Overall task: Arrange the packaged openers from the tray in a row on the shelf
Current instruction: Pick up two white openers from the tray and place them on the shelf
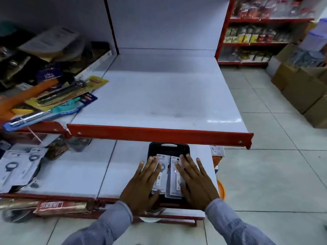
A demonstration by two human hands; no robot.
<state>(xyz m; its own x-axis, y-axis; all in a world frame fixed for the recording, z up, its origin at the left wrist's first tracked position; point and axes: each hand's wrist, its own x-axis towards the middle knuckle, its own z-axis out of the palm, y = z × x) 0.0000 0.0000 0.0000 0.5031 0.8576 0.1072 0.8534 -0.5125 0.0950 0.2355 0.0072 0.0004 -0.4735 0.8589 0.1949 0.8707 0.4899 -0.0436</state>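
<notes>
The fingers (153, 165) of the left hand (141, 188) and those of the right hand (196, 184) are spread apart and lie flat, clamped on nothing, each over one of two packaged openers (174, 175) lying side by side on a black tray (168, 147) on the lower shelf (123, 165). The openers' long axes run away from the person, ring ends farthest; the card print is too small to read. Above is a bare white shelf (159, 96) with a red front edge, and a packet (60, 207) below left reads "lassic", upside down.

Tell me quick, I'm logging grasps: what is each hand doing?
Left hand: open, fingers spread flat on the white carded openers in the black plastic tray, gripping nothing.
Right hand: open, flat on the same packs.
</notes>
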